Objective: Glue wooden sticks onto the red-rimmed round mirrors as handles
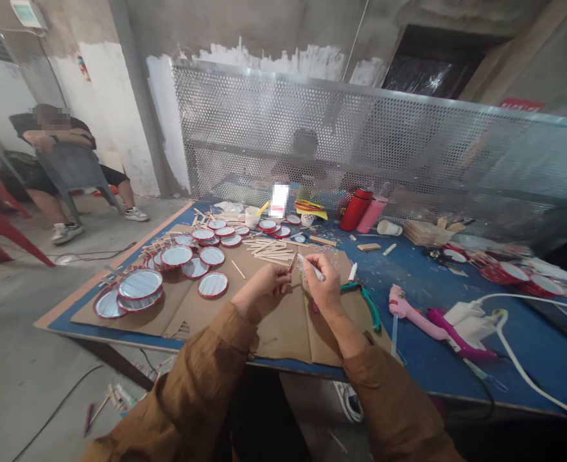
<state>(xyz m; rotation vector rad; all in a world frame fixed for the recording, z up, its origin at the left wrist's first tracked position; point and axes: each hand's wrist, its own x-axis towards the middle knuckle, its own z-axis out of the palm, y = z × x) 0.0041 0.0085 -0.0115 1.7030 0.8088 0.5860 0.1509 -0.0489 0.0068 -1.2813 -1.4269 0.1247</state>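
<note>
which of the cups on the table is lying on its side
The white cup just right of the pink bottle is the tipped one; the plain cup and patterned cup farther left both stand upright.

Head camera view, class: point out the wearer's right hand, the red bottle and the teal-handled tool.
Right hand (pixel 324 277): head view, back of the hand.
Red bottle (pixel 353 212): head view, middle of its body.
Teal-handled tool (pixel 370 308): head view, on one curved handle.
</note>
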